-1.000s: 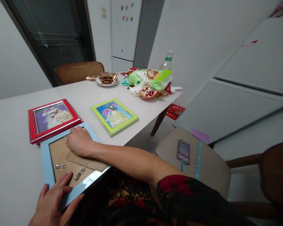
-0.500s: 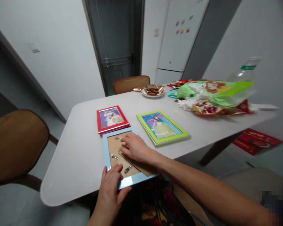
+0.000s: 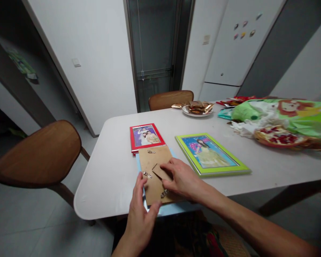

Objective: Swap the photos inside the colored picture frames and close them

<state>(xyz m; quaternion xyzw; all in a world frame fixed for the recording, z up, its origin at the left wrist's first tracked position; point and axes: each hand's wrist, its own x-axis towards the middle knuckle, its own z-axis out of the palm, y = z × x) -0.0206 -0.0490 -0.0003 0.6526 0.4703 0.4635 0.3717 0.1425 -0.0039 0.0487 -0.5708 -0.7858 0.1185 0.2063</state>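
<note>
A brown backing board (image 3: 157, 156) with small metal clips lies raised over a light blue picture frame (image 3: 173, 208), covering most of it. My right hand (image 3: 183, 178) pinches the stand flap (image 3: 162, 172) in the middle of the board. At the board's lower left corner is my left hand (image 3: 141, 207), its thumb and fingers spread apart; whether the fingertips touch the board is hard to tell. Just behind, a red picture frame (image 3: 133, 141) holds a photo of two people. To the right lies a lime green picture frame (image 3: 222, 171) with a photo of a figure in a yellow dress.
On the white table (image 3: 107, 171) stands a plate (image 3: 197, 115) of gold-wrapped snacks. Farther right are a cut pomegranate (image 3: 279, 136), crumpled tissue and a green bag (image 3: 305, 114). Brown chairs stand at the left (image 3: 40, 153) and behind the table (image 3: 171, 100).
The backing board has come up out of the blue frame and now overlaps its border, with my right hand gripping the flap. My view has turned left, and my left hand has opened slightly.
</note>
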